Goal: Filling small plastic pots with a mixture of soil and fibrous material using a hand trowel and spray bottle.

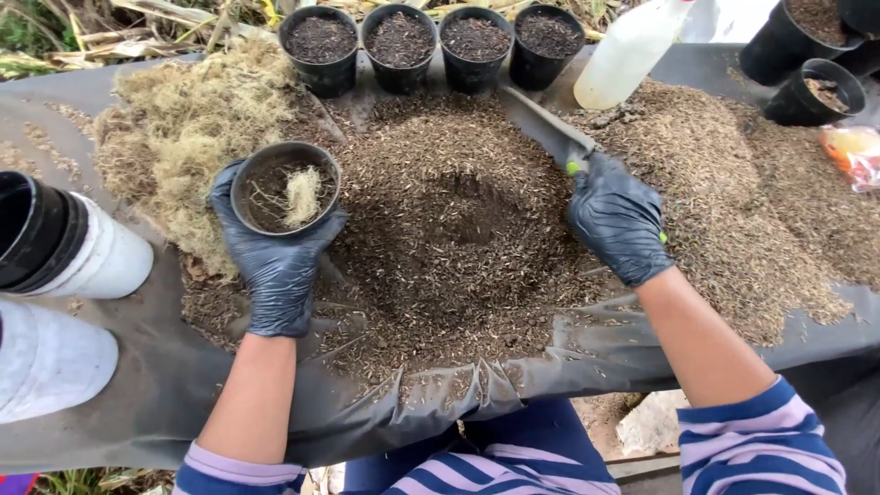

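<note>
Our left hand (273, 261) grips a small black plastic pot (284, 186) holding moss, left of the brown potting-mix heap (458, 238); our right hand (619, 220) clasps a grey trowel (547, 130) over that heap.

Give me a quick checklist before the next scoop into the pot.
1. Left hand grips the small black pot upright: ok.
2. Pot has room; only a moss tuft and some mix inside: ok.
3. Right hand closed on the trowel handle: ok.
4. Trowel blade loaded: not ok, it looks bare.
5. Potting mix pile between the hands: ok.
6. Pot's drainage holes open: cannot tell.
</note>
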